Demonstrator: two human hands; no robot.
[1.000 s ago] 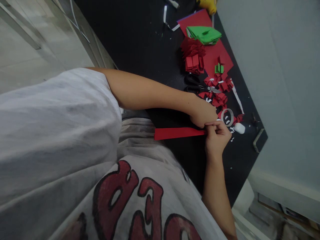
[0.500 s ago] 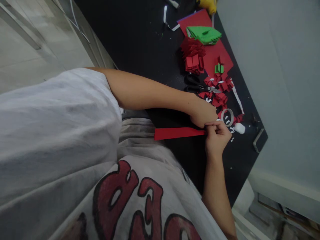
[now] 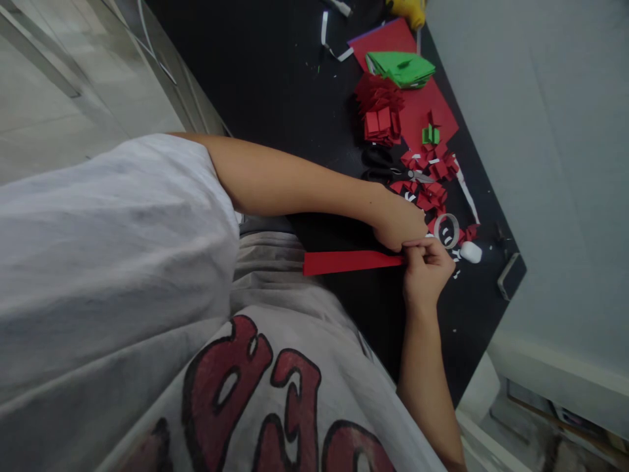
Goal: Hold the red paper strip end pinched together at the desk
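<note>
A long red paper strip [image 3: 351,263] extends leftward from my hands, its wide end over the grey cloth at my lap. My right hand [image 3: 428,269] is closed in a pinch at the strip's narrow end. Touching its fingertips is my left hand [image 3: 401,221], back up and fingers curled under; what they hold is hidden. Just past the hands lie a clear tape roll [image 3: 447,231], a small white case [image 3: 470,252] and folded red paper pieces [image 3: 432,196]. Black-handled scissors [image 3: 393,173] rest beside my left wrist.
On the black table [image 3: 265,78], a red folded-paper stack [image 3: 381,121], a green paper bundle [image 3: 403,69] and red sheets [image 3: 427,108] lie farther up. A yellow tool [image 3: 409,10] is at the top. A phone [image 3: 512,276] lies by the right edge, near the wall [image 3: 550,164].
</note>
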